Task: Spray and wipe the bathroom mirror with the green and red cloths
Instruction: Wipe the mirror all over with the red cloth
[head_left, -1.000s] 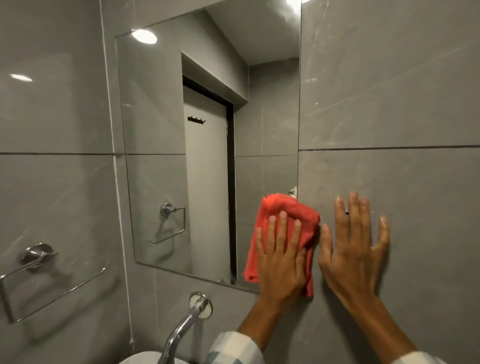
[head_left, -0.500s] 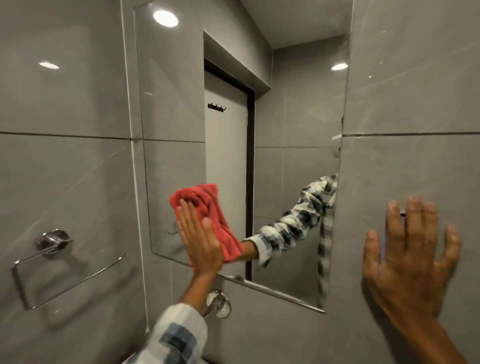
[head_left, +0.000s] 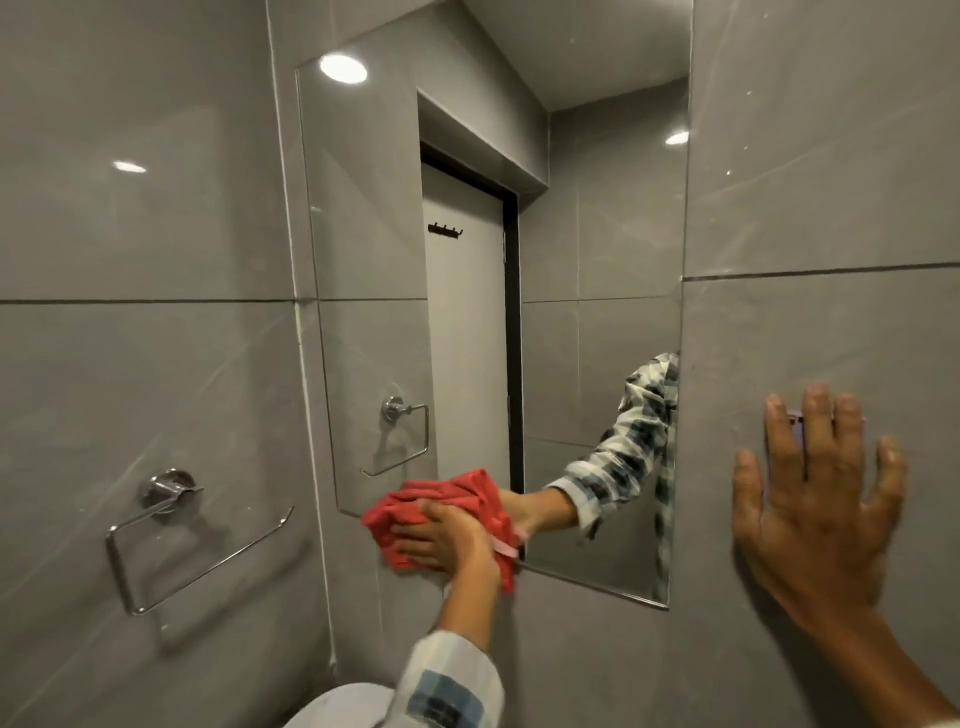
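1. My left hand (head_left: 441, 540) presses the red cloth (head_left: 441, 509) flat against the bottom left corner of the mirror (head_left: 597, 260), fingers spread over the bunched fabric. Part of the cloth hangs over the edge onto the tile.
2. My right hand (head_left: 815, 499) is empty, palm flat on the wall (head_left: 831, 182) just right of the mirror, bracing me.
3. To do this pass well, I'd keep the palm firmly on the cloth and run it along the bottom edge, where I'd expect drips to collect.
4. I'd overlap each stroke and work the corners with the fingertips.
5. I can't see the green cloth or the spray, so I judge this is the drying or buffing stage.
6. I'd watch the towel ring (head_left: 171, 540) on the left.
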